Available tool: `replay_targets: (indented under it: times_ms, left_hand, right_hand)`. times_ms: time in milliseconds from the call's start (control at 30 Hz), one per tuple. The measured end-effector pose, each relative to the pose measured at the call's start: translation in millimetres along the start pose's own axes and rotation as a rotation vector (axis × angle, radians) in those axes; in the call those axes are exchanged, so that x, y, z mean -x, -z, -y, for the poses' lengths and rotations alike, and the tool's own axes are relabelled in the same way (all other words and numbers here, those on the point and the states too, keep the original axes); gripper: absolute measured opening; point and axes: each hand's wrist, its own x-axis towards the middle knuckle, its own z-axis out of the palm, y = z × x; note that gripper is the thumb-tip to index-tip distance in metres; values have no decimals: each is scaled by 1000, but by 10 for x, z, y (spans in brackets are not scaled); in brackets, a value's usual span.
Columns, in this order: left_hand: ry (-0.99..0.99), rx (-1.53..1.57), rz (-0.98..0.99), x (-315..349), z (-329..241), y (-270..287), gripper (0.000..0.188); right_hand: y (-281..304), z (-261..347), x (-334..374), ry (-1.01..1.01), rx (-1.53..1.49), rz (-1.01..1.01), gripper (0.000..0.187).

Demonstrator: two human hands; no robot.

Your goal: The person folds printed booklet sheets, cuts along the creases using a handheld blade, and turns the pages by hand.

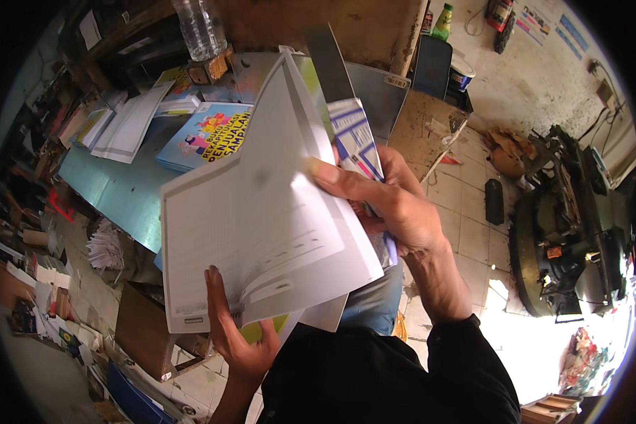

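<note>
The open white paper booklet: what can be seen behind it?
Behind the open booklet, part of a glossy blue tabletop and a stack of blue illustrated booklets show; a white-and-purple printed item shows at the right hand. Anything directly behind the booklet's pages is covered.

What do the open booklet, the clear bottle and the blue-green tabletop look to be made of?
Booklet: paper, fairly smooth; its thin white pages bend and curl.
Bottle: probably thin glossy plastic, going by the see-through, ribbed wall with highlights.
Tabletop: hard and smooth with a sheen, as the bright patch shows; metal or glass, I can't tell.
</note>
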Motion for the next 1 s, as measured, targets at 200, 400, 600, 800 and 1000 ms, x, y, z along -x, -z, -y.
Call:
replay_targets:
  times_ms: [200, 400, 600, 800, 1000]
  left_hand:
    - [173, 89, -277, -201, 477, 277, 44]
    - [586, 675, -690, -655, 654, 1166, 57]
    - [682, 1214, -851, -122, 716, 646, 54]
    - [1149, 1263, -708, 783, 295, -174, 51]
    - [1307, 1185, -325, 687, -120, -134, 61]
  right_hand:
    - [-388, 306, -104, 134, -24, 196, 49]
    - [-293, 42, -30, 274, 124, 170, 66]
    - [59, -278, 184, 129, 168, 164, 42]
    - [47, -511, 214, 29, 164, 187, 29]
    - [27, -919, 331, -17, 752, 165, 35]
